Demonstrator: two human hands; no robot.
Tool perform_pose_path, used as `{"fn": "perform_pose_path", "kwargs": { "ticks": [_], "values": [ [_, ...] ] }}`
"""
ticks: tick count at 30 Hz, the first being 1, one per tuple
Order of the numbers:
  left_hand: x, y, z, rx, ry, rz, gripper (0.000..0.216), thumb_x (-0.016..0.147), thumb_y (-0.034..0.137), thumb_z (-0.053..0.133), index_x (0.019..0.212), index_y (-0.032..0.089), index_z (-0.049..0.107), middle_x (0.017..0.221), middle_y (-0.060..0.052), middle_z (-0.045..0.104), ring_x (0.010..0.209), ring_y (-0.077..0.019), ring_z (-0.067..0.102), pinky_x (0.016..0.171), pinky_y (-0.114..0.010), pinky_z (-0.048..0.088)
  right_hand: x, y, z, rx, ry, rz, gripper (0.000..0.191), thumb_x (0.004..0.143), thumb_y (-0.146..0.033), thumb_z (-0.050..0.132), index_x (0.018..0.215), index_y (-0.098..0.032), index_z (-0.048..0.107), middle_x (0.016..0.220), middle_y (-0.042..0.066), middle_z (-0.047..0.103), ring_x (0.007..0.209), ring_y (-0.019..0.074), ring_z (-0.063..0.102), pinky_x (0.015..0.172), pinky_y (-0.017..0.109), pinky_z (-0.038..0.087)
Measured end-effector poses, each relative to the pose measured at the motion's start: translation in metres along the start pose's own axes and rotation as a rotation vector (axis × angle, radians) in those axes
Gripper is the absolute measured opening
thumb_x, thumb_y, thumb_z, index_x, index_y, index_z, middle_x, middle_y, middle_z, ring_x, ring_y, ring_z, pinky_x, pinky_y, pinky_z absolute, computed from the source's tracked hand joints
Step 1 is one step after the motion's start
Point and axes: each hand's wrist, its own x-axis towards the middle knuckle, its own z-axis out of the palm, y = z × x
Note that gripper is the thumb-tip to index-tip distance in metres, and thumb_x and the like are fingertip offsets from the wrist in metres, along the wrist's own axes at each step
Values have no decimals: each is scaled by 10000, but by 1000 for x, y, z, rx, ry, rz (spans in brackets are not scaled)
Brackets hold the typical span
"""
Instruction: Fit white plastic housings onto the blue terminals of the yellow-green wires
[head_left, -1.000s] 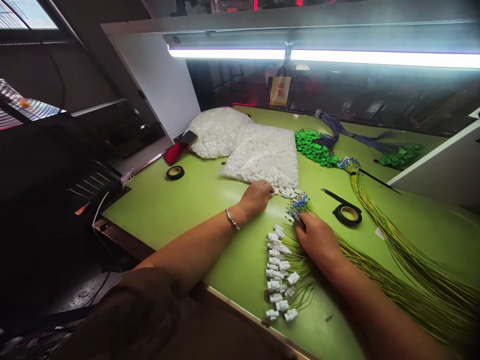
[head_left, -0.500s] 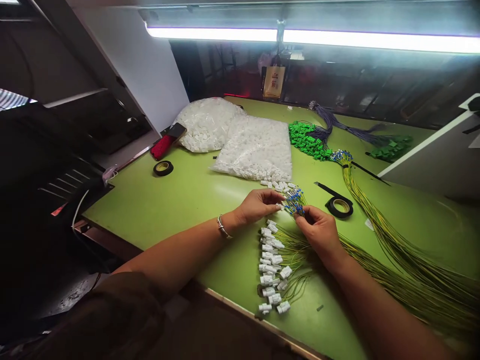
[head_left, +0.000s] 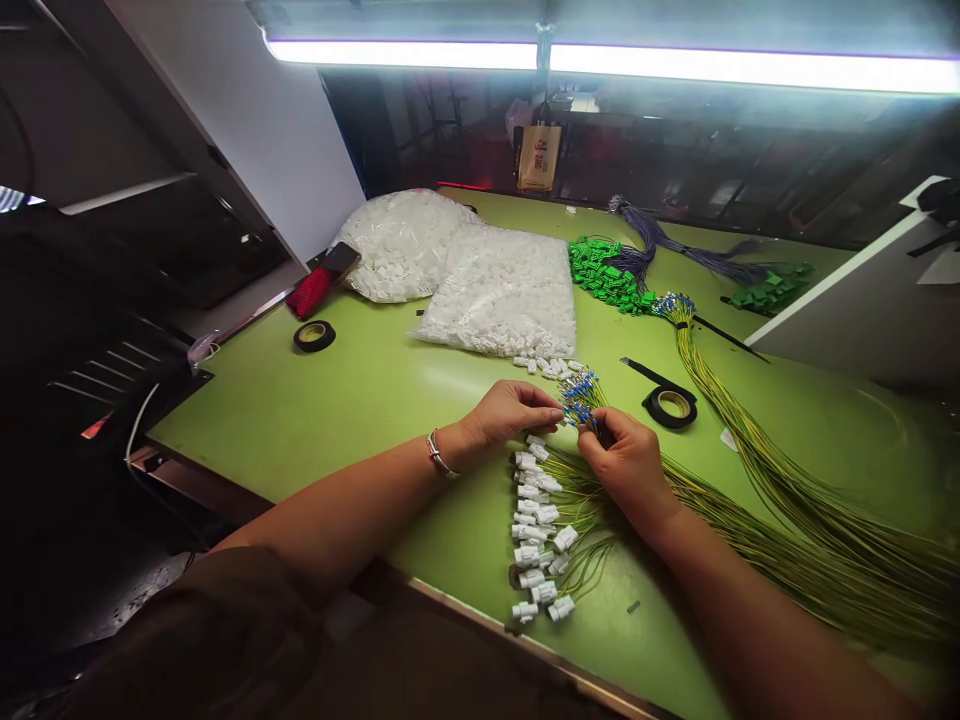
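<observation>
Left hand has met right hand's thin blue-tipped wires.

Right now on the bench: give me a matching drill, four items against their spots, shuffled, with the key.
Items:
1. red phone
2. tape roll
3. green plugs
4. white plugs on wires

Spots:
A. right of the right hand, beyond the wire bundle
B. row at the near edge, below both hands
C. far left edge of the table, beside the bags of white parts
D. far side, right of the bags

Pairs: 1-C, 2-A, 3-D, 4-B
</observation>
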Motion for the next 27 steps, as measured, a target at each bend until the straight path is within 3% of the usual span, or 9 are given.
{"fn": "perform_pose_path", "kwargs": {
  "ticks": [6, 10, 15, 18, 22, 24, 27],
  "values": [
    [1, -4, 6, -8, 6, 7, 364, 553, 357, 819, 707, 83, 636, 605, -37, 660, 564, -101, 610, 610, -238, 496, -1, -2, 0, -90, 33, -100, 81, 761, -188, 516, 761, -166, 594, 648, 18, 572, 565, 129, 478, 562, 248, 376],
    [0, -4, 11, 29, 7, 37, 392, 528, 380, 823, 665, 75, 618, 543, -27, 631, 503, -83, 574, 535, -203, 465, -1, 2, 4, -78, 41, -129, 80, 753, -181, 525, 744, -158, 602, 629, 14, 565, 551, 126, 468, 549, 247, 369],
    [0, -1, 13, -26, 48, 23, 405, 517, 388, 825, 678, 85, 609, 576, -23, 636, 540, -85, 592, 559, -196, 463, 0, 1, 4, 22, 4, -70, 91, 756, -199, 537, 734, -158, 616, 615, 2, 564, 537, 113, 461, 549, 241, 370],
    [-2, 5, 2, 97, -68, -6, 356, 590, 392, 783, 694, 94, 619, 544, -14, 616, 485, -78, 554, 505, -193, 426, 2, -2, 1, 175, -42, 65, 114, 745, -247, 567, 705, -158, 626, 584, -11, 550, 516, 104, 443, 521, 230, 363],
    [-5, 21, -17, 559, -359, 3, 218, 649, 290, 737, 751, 103, 690, 590, -19, 638, 510, -83, 543, 527, -200, 422, 6, -1, -2, 338, -71, 241, 195, 736, -327, 585, 706, -146, 649, 599, 1, 555, 542, 115, 457, 517, 232, 367],
    [-3, 26, -25, 749, -232, 139, 150, 694, 238, 690, 773, 112, 707, 688, -37, 668, 612, -107, 575, 607, -214, 446, 7, 1, -1, 362, -104, 269, 215, 713, -339, 595, 764, -140, 662, 609, 2, 561, 540, 119, 461, 517, 236, 372],
    [12, 25, -35, 983, 281, 455, 158, 785, 163, 581, 878, 125, 702, 853, -72, 663, 800, -154, 585, 772, -275, 456, 7, 0, 0, 331, -126, 271, 227, 673, -324, 600, 795, -140, 654, 575, -14, 529, 509, 112, 430, 493, 236, 353]
  ]
}}
